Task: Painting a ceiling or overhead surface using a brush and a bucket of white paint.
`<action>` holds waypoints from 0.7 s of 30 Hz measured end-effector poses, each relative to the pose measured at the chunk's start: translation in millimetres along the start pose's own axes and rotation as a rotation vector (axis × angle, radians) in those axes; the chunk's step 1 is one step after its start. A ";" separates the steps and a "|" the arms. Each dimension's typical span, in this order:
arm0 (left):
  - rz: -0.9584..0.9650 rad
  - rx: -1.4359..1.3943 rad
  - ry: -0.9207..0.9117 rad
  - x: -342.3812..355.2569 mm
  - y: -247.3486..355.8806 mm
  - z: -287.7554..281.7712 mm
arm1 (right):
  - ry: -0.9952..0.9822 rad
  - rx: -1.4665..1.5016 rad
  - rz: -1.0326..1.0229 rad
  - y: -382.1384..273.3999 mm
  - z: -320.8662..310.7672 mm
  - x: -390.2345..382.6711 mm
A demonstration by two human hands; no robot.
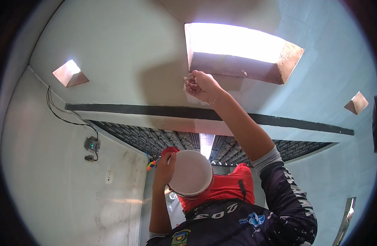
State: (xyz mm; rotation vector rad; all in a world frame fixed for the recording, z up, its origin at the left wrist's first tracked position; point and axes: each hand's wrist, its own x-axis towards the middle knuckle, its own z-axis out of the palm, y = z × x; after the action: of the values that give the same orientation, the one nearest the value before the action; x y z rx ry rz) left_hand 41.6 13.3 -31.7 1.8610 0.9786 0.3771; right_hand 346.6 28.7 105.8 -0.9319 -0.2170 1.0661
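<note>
My left hand [164, 168] is raised in front of my chest and holds a round white bowl [192, 172] by its rim. A small orange and blue handle [151, 164] sticks out beside that hand. My right hand [201, 85] reaches high up to the pale painted wall [135, 61], at the lower left corner of a bright rectangular window opening [237, 49]. Its fingers are curled together against the wall. Whether something small sits in them I cannot tell. A red cloth [225, 186] and my dark patterned jersey [246, 221] fill the lower middle.
Two small square openings [69, 73] [356, 102] pierce the wall left and right. A dark stripe [278, 120] runs across it above a dark lattice surface [155, 137]. A black cable leads to a small box with a green light [92, 144]; a metal strip [346, 221] stands lower right.
</note>
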 end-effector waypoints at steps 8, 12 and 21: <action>0.027 0.023 0.029 2.3 -8.8 2.2 | -0.116 -0.122 0.075 26.2 -18.5 -83.9; 0.028 -0.013 -0.006 4.1 -6.9 4.0 | -0.104 -0.019 0.233 79.4 -75.9 -81.4; -0.008 -0.031 -0.052 5.1 -14.0 1.6 | 0.121 0.187 0.272 149.9 -110.7 -45.0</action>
State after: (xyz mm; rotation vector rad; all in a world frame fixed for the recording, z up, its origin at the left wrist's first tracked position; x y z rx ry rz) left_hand 39.3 19.1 -45.2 1.8293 0.9404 0.3358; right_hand 289.1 -45.3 -61.4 -0.8687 0.1122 1.2519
